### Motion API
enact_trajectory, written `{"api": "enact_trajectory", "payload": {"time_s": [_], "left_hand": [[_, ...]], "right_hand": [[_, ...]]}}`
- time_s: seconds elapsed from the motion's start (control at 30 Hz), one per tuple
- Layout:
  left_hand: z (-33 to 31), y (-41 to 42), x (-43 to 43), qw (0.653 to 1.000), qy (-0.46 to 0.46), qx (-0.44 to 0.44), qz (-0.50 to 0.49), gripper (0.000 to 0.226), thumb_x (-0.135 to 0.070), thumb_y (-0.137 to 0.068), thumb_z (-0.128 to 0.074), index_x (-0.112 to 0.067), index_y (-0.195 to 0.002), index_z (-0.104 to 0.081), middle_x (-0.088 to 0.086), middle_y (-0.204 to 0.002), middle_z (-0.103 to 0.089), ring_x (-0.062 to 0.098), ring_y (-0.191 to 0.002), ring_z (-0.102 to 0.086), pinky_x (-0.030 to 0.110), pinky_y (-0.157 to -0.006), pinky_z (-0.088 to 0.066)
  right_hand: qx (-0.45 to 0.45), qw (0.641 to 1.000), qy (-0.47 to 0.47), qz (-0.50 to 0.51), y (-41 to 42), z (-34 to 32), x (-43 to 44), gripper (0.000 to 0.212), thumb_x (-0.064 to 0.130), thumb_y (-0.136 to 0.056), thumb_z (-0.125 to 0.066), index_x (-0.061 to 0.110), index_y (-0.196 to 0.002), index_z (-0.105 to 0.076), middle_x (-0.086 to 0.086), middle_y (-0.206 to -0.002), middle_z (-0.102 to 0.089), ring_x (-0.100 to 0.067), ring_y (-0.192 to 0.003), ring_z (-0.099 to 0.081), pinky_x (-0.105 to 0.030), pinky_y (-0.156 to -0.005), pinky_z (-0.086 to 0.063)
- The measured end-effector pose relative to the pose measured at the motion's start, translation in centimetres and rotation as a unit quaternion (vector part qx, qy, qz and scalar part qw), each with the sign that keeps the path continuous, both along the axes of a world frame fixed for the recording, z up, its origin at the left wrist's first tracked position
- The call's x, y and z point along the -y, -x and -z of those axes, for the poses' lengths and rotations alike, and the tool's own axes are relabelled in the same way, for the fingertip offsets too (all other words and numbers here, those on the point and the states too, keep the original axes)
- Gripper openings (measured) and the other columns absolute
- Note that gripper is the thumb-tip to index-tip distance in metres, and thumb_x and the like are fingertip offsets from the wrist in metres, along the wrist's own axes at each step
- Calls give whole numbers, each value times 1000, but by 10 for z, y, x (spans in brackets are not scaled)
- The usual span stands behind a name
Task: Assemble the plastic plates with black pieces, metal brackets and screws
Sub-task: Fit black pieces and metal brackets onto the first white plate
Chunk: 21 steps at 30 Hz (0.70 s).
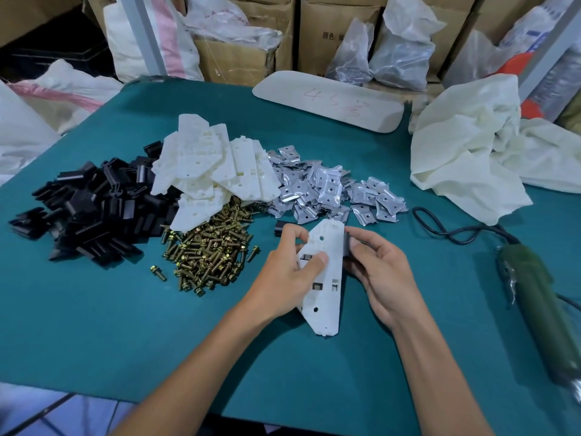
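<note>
Head view, worktop stock: left hand (pixel 292 269) grips a long white plastic plate (pixel 327 305) with square cut-outs and round holes, thumb pressed on its face and fingers curled round its upper left edge. The plate is held tilted at the front centre of the teal table (pixel 125 309); whether its lower end rests there cannot be told. Right hand (pixel 380 278) pinches a small black plastic piece (pixel 346 243) against the plate's upper right edge. One loose black piece (pixel 279 228) lies just beyond the left fingers. Behind, left to right: heap of black pieces (pixel 94 212); stack of white plates (pixel 213 165) overlapping it; pile of brass-coloured screws (pixel 210 250) with washers (one stray screw (pixel 158 272) lies apart at the left); spread of silvery metal brackets (pixel 327 190). Right side: green power screwdriver (pixel 531 294) lying flat, black cord (pixel 440 228) looped toward the brackets, crumpled cream cloth (pixel 471 152) beyond. Far edge: pale oblong board (pixel 330 102) with red writing. Cardboard boxes (pixel 330 36) and plastic bags (pixel 402 48) crowd the back.
</note>
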<state>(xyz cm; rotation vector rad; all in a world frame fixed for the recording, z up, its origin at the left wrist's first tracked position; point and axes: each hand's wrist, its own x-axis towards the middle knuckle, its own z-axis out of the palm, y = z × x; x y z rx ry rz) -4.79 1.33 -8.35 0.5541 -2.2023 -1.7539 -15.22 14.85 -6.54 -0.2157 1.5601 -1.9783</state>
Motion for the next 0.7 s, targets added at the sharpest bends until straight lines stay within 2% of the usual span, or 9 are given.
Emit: {"api": "enact_trajectory", "payload": {"time_s": [0.07, 0.13, 0.2, 0.27, 0.33, 0.5, 0.6, 0.7], "left_hand": [[2, 0, 0, 1000, 15, 5, 11, 34, -53, -88, -56, -32, -105, -35, 32, -89, -61, 24, -58, -49, 52, -56, -47], [3, 0, 0, 1000, 28, 2, 13, 30, -51, -91, -54, -33, -103, -34, 18, -78, -57, 17, -57, -46, 43, -52, -40], [3, 1, 1, 1000, 28, -1, 3, 28, -48, -92, -57, -35, -99, -33, 4, -78, -59, 17, -60, -52, 42, -57, -47], [2, 2, 2, 1000, 10, 1, -6, 32, -47, -91, -63, -34, -98, -35, -3, -85, -65, 15, -70, -62, 49, -70, -55], [3, 3, 4, 1000, 9, 4, -13, 37, -49, -88, -68, -32, -98, -36, -6, -89, -65, 11, -77, -63, 49, -78, -56], [5, 4, 2, 998, 42, 18, -34, 40, -60, -84, -62, -33, -95, -34, 7, -92, -60, 13, -76, -51, 50, -81, -52], [3, 5, 1, 998, 48, 19, -40, 37, -60, -84, -61, -36, -91, -34, -4, -89, -56, 10, -76, -50, 44, -80, -51], [5, 5, 3, 998, 34, 12, -49, 35, -56, -86, -63, -36, -92, -35, -8, -88, -58, 5, -75, -53, 38, -75, -51]], "right_hand": [[-35, 999, -17, 35, -3, 3, 2, 15, 2, -97, -66, 11, -107, -74, -7, -90, -78, -14, -82, -73, -24, -75, -60], [-94, 992, -48, 64, -6, 6, 6, 15, 6, -91, -75, 16, -102, -76, -3, -89, -77, -11, -83, -70, -23, -77, -59], [-129, 987, -65, 73, -9, 8, 10, 14, 11, -90, -78, 21, -100, -77, 2, -88, -77, -8, -82, -69, -21, -75, -57], [-138, 985, -68, 81, -9, 8, 13, 14, 12, -90, -78, 23, -99, -77, 3, -89, -77, -7, -83, -69, -20, -75, -57], [-139, 984, -65, 86, -8, 8, 13, 13, 12, -91, -78, 23, -99, -78, 4, -88, -77, -6, -82, -69, -20, -75, -56], [-156, 983, -70, 72, -6, 8, 12, 14, 10, -91, -77, 21, -100, -76, 8, -90, -77, -2, -82, -68, -17, -75, -55], [-170, 981, -70, 65, -3, 7, 13, 13, 8, -92, -76, 17, -102, -75, 11, -88, -76, 0, -79, -67, -15, -73, -53], [-175, 980, -79, 46, -3, 1, 14, 13, 7, -92, -75, 16, -102, -75, 8, -89, -76, -2, -80, -67, -18, -75, -54]]}}
